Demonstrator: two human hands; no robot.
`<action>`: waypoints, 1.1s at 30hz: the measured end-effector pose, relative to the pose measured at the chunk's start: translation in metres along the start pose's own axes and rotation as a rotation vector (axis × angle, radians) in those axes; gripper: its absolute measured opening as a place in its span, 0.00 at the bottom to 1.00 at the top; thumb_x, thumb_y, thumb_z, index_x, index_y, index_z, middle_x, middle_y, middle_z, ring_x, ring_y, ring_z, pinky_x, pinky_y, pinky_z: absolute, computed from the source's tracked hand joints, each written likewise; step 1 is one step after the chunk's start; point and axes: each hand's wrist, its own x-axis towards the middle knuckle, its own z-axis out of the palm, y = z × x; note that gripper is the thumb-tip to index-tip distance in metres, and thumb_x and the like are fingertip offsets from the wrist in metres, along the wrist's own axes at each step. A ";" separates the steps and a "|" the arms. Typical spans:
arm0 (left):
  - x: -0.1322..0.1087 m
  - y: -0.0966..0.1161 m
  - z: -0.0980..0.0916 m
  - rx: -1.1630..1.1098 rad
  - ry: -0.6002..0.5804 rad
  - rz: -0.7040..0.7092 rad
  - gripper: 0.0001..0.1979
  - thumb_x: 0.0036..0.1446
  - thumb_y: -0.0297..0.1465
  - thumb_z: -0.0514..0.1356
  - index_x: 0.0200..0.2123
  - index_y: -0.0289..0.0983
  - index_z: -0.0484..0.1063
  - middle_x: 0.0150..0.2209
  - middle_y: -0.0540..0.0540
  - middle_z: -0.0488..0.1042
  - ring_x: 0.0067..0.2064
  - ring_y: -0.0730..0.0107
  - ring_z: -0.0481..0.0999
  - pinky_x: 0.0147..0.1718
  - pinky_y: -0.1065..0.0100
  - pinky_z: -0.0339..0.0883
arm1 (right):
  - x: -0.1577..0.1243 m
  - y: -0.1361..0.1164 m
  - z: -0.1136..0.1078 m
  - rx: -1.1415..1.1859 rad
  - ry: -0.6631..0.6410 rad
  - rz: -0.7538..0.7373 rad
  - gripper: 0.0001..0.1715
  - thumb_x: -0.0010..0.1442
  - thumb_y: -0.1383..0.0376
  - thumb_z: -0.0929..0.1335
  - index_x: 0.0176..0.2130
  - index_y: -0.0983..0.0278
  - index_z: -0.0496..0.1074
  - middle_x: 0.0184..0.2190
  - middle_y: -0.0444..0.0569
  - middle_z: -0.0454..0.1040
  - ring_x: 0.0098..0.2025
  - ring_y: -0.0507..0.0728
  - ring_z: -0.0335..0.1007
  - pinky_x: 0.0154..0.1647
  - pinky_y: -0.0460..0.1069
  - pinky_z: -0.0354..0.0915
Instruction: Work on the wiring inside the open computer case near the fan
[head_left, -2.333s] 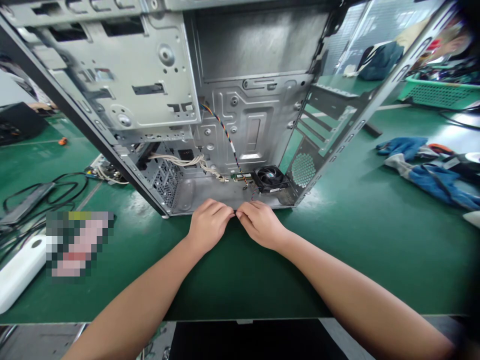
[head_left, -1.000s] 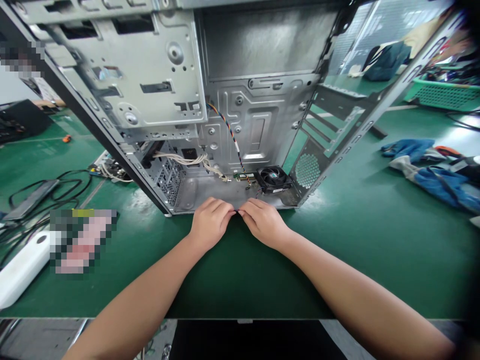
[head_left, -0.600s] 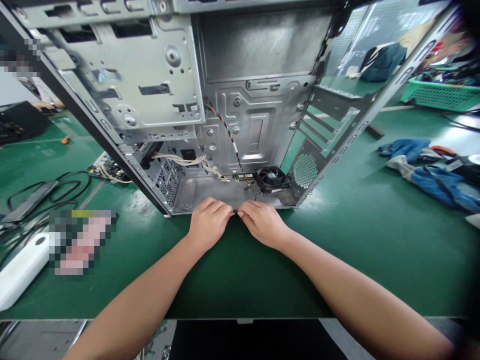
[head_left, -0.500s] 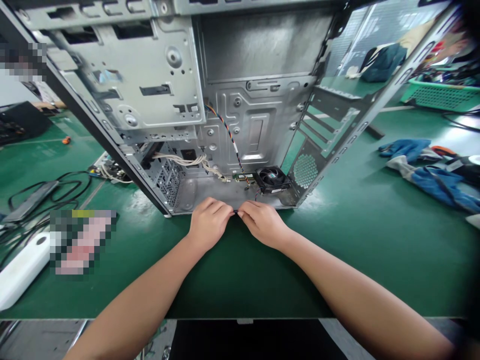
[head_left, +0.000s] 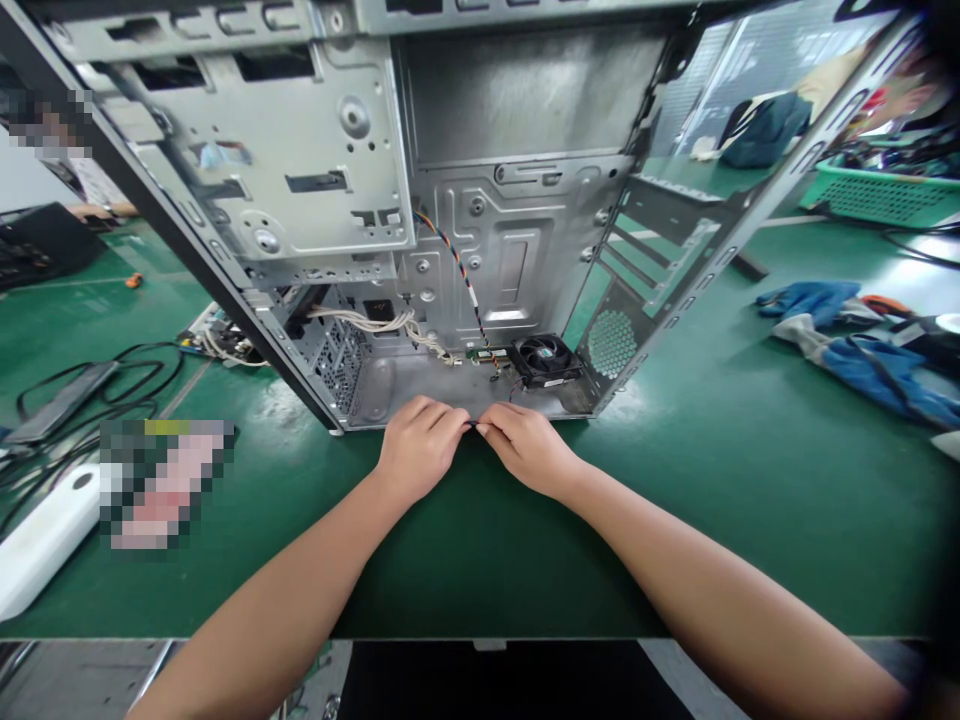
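An open grey metal computer case (head_left: 517, 250) stands on the green table (head_left: 750, 500) with its inside facing me. My left hand (head_left: 418, 455) and my right hand (head_left: 527, 448) meet at the case's near bottom edge, fingers curled, pinching a small dark thing (head_left: 472, 426) between them that is too small to name. A black fan (head_left: 545, 358) lies on the case floor just behind my right hand. A multicoloured wire (head_left: 463, 285) and pale cables (head_left: 375, 322) hang inside.
Black cables and a flat dark device (head_left: 67, 395) lie at the left, with a white object (head_left: 41, 540) nearer me. Blue cloth (head_left: 855, 340) is at the right and a green basket (head_left: 877, 190) at the far right. A dark panel (head_left: 510, 680) sits below the table edge.
Both hands have stayed pinched together at the case's bottom edge. Only the view has shifted slightly.
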 end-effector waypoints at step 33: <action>0.000 0.000 0.002 -0.138 -0.090 -0.069 0.09 0.65 0.30 0.52 0.35 0.36 0.71 0.32 0.45 0.74 0.38 0.64 0.70 0.40 0.62 0.66 | 0.000 0.004 0.003 -0.090 0.069 -0.098 0.12 0.66 0.67 0.59 0.35 0.63 0.69 0.30 0.48 0.69 0.33 0.54 0.65 0.37 0.49 0.61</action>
